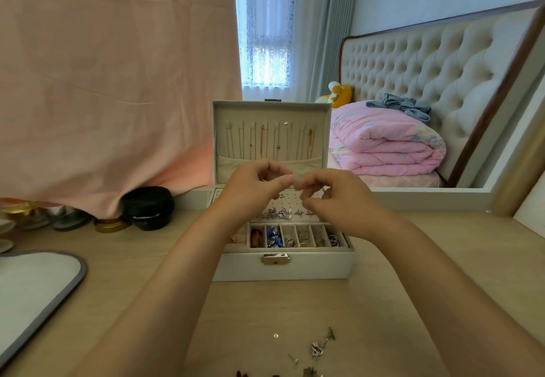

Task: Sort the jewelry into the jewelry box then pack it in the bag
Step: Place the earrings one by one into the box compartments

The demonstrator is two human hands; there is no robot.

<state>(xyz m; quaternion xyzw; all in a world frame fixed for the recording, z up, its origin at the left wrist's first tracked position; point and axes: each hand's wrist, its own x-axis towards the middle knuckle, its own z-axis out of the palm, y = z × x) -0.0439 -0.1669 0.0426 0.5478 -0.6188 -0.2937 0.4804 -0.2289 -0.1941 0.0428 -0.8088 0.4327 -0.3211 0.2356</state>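
A white jewelry box (283, 267) stands open on the wooden table, its lid (271, 132) upright with several necklaces hanging inside. Its front row of small compartments (298, 236) holds rings and beads, and earrings (280, 214) sit on the perforated panel behind. My left hand (253, 191) and my right hand (333, 197) meet above the box, fingers curled and fingertips pinched together. Whatever sits between the fingertips is too small to make out. Loose jewelry pieces (317, 350) lie on the table near the front edge.
A white pad with a grey rim (35, 291) lies at the left. Black round cases (147, 207) and small jars (112, 225) stand at the back left under a pink cloth (118, 82). A mirror (427, 96) behind the box reflects a bed.
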